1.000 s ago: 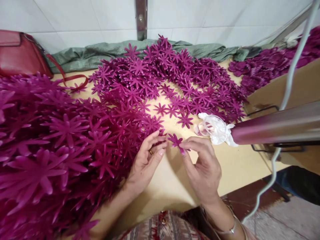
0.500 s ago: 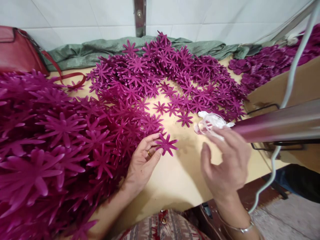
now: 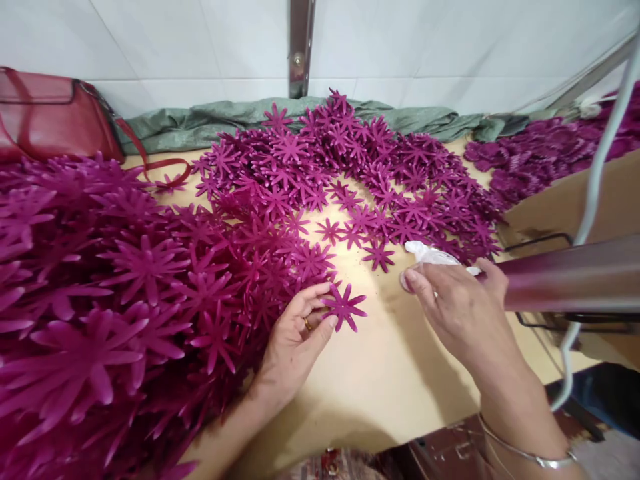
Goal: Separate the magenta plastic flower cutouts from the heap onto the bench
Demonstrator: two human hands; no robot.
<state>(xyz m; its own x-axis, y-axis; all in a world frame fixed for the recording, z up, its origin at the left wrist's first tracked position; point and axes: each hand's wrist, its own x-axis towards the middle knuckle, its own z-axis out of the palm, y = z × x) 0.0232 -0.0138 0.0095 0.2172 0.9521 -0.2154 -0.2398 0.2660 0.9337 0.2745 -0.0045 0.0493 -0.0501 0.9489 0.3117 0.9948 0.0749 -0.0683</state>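
Observation:
My left hand (image 3: 303, 327) pinches one petal of a purple star-shaped flower piece (image 3: 345, 308) between thumb and fingers, holding it flat above the table. My right hand (image 3: 460, 300) is at a small clear container with white plastic (image 3: 425, 252) around its rim. Its thumb and fingers are drawn together over the container, and the fingertips are partly hidden, so what they grip cannot be made out. A single purple flower piece (image 3: 379, 256) lies on the table just left of the container.
Large heaps of purple flower pieces (image 3: 150, 267) cover the left and back of the table (image 3: 380, 373). A red handbag (image 3: 65, 120) stands back left. Green cloth (image 3: 200, 127) runs along the wall. At right are a metal bar (image 3: 575, 277) and a pale cable (image 3: 595, 173).
My right hand has come down onto the container and its fingers have drawn together. My left hand still holds the flower piece. The whole view has shifted slightly.

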